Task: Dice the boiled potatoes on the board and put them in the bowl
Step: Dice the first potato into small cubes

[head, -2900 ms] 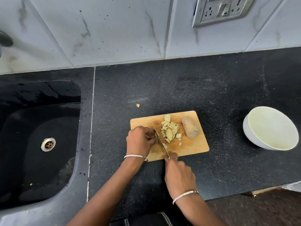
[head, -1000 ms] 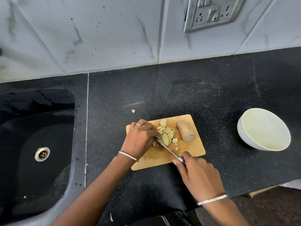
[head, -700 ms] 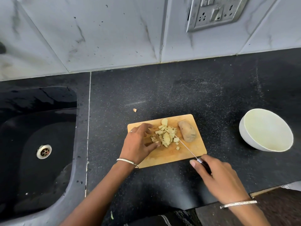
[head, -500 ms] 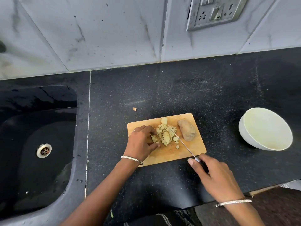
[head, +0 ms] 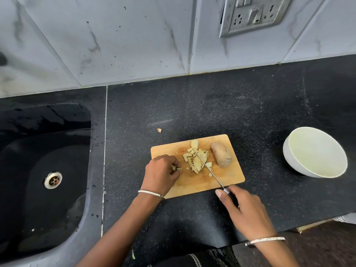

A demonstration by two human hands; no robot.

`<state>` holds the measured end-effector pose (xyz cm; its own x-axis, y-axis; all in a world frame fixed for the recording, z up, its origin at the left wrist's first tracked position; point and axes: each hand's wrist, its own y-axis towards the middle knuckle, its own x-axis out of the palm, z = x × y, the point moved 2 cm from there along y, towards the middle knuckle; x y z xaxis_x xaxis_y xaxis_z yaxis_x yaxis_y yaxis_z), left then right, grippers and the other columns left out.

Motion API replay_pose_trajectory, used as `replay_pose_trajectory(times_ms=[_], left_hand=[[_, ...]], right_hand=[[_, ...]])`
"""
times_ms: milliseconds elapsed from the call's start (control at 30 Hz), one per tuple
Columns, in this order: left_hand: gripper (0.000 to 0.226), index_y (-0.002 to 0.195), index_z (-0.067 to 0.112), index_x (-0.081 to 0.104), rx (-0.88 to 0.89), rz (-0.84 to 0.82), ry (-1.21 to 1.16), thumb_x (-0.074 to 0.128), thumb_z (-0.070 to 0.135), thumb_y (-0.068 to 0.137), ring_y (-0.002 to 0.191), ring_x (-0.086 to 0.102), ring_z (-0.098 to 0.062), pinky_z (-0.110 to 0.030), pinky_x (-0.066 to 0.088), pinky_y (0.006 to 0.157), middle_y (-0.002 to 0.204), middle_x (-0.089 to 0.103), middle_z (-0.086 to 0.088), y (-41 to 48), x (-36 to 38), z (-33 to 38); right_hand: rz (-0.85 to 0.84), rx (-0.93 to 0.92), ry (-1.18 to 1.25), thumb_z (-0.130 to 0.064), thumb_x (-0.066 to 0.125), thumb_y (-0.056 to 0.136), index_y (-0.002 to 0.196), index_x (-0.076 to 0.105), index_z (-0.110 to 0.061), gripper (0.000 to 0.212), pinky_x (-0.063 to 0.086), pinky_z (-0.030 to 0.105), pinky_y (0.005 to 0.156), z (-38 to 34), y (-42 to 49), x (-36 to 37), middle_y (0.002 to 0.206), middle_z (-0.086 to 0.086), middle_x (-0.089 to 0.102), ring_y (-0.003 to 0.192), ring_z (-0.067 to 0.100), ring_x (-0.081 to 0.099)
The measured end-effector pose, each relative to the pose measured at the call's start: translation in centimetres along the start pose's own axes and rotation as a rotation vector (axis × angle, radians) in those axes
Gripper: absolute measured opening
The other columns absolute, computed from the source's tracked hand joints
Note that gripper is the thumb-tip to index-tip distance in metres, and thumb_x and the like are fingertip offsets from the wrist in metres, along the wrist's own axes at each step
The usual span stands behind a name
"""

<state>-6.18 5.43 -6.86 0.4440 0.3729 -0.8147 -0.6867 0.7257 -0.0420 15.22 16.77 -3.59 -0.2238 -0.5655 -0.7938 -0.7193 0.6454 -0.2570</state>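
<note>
Left hand: on the near-left part of the board, knuckles up, fingers curled in. Fingertips pinch a few loose bits of cut potato; can't tell how many. Thin bangle on that wrist.

Right hand: off the board, just past its near edge, over the counter. Wrapped round the handle of the knife, thumb laid forward toward the blade. Handle mostly hidden in the fist. Blade runs diagonally away from the hand, up and left, tip in the diced pile. Can't tell if the edge touches the wood. Second bangle on this wrist.

Diced pile: mid-board, just right of the left fingertips, between the two hands. Uneven chunks, one bigger slice on the far side, a couple of strays toward the right hand.

Whole potato: uncut, on the board, right of the blade, ahead of the right hand, apart from the pile.

Bowl: white, on the counter, well right of the right hand.

Stray crumb on the counter beyond the left hand, off the board. Sink well left of the left hand, drain in its floor. Socket plate on the tiled wall, far ahead of the right hand.
</note>
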Motion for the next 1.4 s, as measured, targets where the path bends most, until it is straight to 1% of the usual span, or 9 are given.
replay_pose_trajectory(times_ms=[100,300,533,733,867,1067,1167,1267,1400], left_hand=[[0.016,0.079,0.026,0.069,-0.006,0.000,-0.059,0.083,0.026,0.070,0.067,0.059,-0.008,-0.035,0.054,0.067,0.073,0.062,0.012,-0.3,-0.2,-0.7],[0.034,0.082,0.027,0.069,-0.022,-0.012,-0.125,0.090,0.039,0.057,0.063,0.052,-0.003,-0.023,0.046,0.061,0.066,0.052,0.021,0.3,-1.4,-0.1],[0.026,0.093,0.031,0.073,0.056,-0.083,-0.132,0.084,0.025,0.071,0.071,0.060,-0.003,-0.025,0.052,0.072,0.081,0.068,0.015,4.2,-1.5,1.7],[0.019,0.095,0.027,0.075,0.179,-0.211,0.026,0.076,0.015,0.080,0.085,0.064,-0.006,-0.020,0.048,0.076,0.094,0.071,0.010,5.5,-0.9,2.3],[0.018,0.097,0.029,0.075,0.177,-0.207,0.063,0.074,0.018,0.082,0.085,0.065,-0.007,-0.025,0.051,0.075,0.092,0.072,0.012,5.4,-0.9,1.5],[0.025,0.099,0.029,0.074,0.157,-0.202,0.039,0.076,0.014,0.079,0.078,0.055,0.003,-0.018,0.046,0.074,0.092,0.070,0.011,5.0,-1.0,0.3],[0.033,0.102,0.029,0.072,0.187,-0.227,0.049,0.077,0.010,0.076,0.078,0.052,0.002,-0.019,0.048,0.074,0.095,0.069,0.011,5.0,-1.0,0.2],[0.037,0.108,0.029,0.070,0.242,-0.274,0.070,0.076,0.009,0.078,0.078,0.052,0.003,-0.012,0.043,0.072,0.100,0.068,0.012,5.3,-1.1,0.6],[0.030,0.110,0.029,0.070,0.269,-0.308,0.121,0.074,0.018,0.082,0.085,0.057,-0.004,-0.018,0.044,0.074,0.102,0.067,0.010,5.7,-1.1,1.0]], right_hand=[[-0.002,-0.001,0.013,-0.062,0.041,0.092,0.069,0.042,-0.028,0.042,0.037,0.032,0.053,0.0,0.3,0.2,0.052,-0.007,0.044,0.050,0.011,0.042],[0.007,-0.018,0.053,-0.061,0.044,0.092,0.064,0.040,-0.029,0.042,0.034,0.030,0.050,0.0,0.7,0.3,0.051,-0.006,0.045,0.045,0.009,0.042],[0.020,-0.005,0.086,-0.067,0.040,0.089,0.071,0.050,-0.023,0.048,0.050,0.040,0.059,0.6,0.8,0.1,0.057,0.005,0.059,0.049,0.013,0.056],[0.030,0.004,0.095,-0.066,0.041,0.089,0.071,0.049,-0.024,0.047,0.051,0.041,0.060,1.0,0.7,0.1,0.057,0.001,0.059,0.051,0.013,0.057],[0.021,0.004,0.094,-0.067,0.040,0.089,0.073,0.051,-0.025,0.047,0.051,0.041,0.062,1.2,0.7,0.3,0.057,-0.001,0.059,0.053,0.013,0.057],[0.007,0.003,0.116,-0.070,0.038,0.087,0.074,0.053,-0.024,0.050,0.050,0.042,0.059,0.6,1.0,0.5,0.058,0.005,0.060,0.052,0.016,0.057],[0.005,-0.003,0.132,-0.069,0.041,0.087,0.071,0.049,-0.026,0.046,0.048,0.042,0.057,0.3,1.4,0.8,0.056,0.005,0.059,0.048,0.016,0.054],[0.001,-0.006,0.133,-0.070,0.042,0.088,0.070,0.047,-0.027,0.047,0.049,0.041,0.056,0.2,1.5,1.2,0.055,0.003,0.059,0.048,0.016,0.055],[-0.006,-0.001,0.129,-0.071,0.040,0.088,0.072,0.048,-0.027,0.048,0.049,0.039,0.057,0.3,1.5,1.4,0.056,0.001,0.059,0.055,0.017,0.056]])
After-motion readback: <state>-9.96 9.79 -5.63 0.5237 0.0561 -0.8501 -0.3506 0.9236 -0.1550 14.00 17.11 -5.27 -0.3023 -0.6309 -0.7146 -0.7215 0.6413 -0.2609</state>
